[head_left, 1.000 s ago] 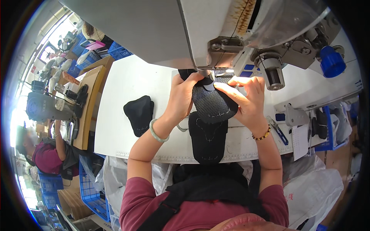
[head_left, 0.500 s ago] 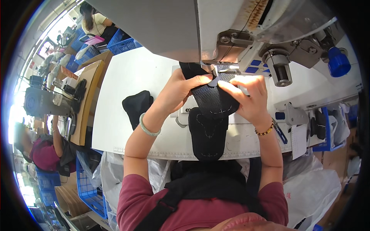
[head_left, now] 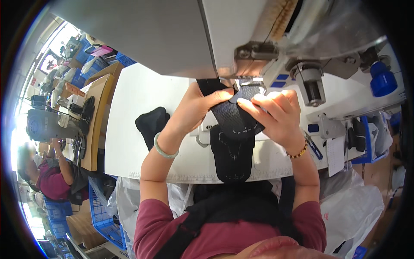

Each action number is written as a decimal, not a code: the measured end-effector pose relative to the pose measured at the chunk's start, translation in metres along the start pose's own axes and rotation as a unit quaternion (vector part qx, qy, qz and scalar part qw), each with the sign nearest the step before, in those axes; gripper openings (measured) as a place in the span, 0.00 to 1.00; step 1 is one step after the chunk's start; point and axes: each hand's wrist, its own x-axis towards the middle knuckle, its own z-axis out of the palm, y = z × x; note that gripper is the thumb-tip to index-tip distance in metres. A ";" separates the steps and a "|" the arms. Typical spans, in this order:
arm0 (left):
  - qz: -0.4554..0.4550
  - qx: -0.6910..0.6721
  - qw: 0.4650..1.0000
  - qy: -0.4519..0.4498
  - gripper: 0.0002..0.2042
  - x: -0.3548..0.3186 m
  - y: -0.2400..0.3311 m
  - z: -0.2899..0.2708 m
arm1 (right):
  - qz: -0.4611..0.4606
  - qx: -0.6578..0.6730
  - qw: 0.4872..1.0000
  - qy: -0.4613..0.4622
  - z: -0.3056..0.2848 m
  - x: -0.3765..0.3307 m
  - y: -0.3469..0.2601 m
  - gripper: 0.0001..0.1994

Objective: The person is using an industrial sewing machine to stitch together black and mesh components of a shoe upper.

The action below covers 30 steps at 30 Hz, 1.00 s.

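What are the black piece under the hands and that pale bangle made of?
The black piece looks like matte woven or mesh fabric: fine texture, pale dotted markings, bending under the fingers. The bangle on the left wrist looks like smooth, glossy pale green stone or glass, possibly jade.

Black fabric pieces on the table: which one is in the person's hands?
The mesh piece under the sewing machine; both hands pinch it, while the other black piece lies untouched to its left.
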 end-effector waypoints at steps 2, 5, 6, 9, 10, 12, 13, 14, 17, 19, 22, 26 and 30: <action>0.008 -0.025 1.000 -0.016 0.12 0.000 0.000 0.003 | 0.009 -0.002 1.000 0.002 0.002 -0.004 -0.001 0.19; 0.011 -0.016 1.000 -0.001 0.11 0.000 -0.004 0.001 | 0.026 0.019 0.999 -0.016 0.000 -0.002 0.000 0.19; 0.008 -0.016 1.000 0.001 0.11 -0.001 -0.005 0.001 | 0.033 0.021 0.999 -0.020 -0.001 -0.001 -0.002 0.19; -0.008 -0.027 1.000 0.013 0.10 0.001 -0.005 -0.002 | 0.051 0.029 0.998 -0.031 -0.001 -0.001 -0.003 0.20; -0.008 -0.027 1.000 0.013 0.10 0.001 -0.005 -0.002 | 0.063 0.034 0.997 -0.038 -0.001 -0.001 -0.003 0.21; 0.003 -0.036 0.999 0.023 0.09 0.002 -0.005 -0.001 | 0.067 0.033 0.996 -0.045 -0.001 0.000 -0.002 0.21; 0.002 -0.035 0.999 0.022 0.09 0.004 -0.006 -0.001 | 0.071 0.031 0.996 -0.053 -0.002 0.000 -0.001 0.22; 0.000 -0.040 0.999 0.033 0.08 0.005 -0.007 -0.001 | 0.073 0.031 0.995 -0.053 -0.001 0.000 -0.001 0.22; 0.000 -0.034 0.998 0.055 0.08 0.009 -0.010 0.001 | 0.086 0.032 0.995 -0.049 0.003 -0.002 0.002 0.23; 0.005 -0.024 0.997 0.067 0.08 0.010 -0.014 0.003 | 0.076 0.017 0.996 -0.039 0.007 -0.005 0.005 0.23; 0.053 -0.066 0.993 0.077 0.08 0.009 -0.022 0.006 | 0.087 0.033 0.996 -0.015 0.006 -0.010 0.003 0.22; 0.057 -0.077 0.989 0.116 0.07 0.007 -0.028 0.010 | 0.046 0.027 0.999 0.012 0.001 -0.008 -0.001 0.21; 0.065 -0.043 0.991 0.108 0.06 0.001 -0.033 0.011 | 0.041 0.022 0.998 0.033 0.005 -0.015 0.003 0.19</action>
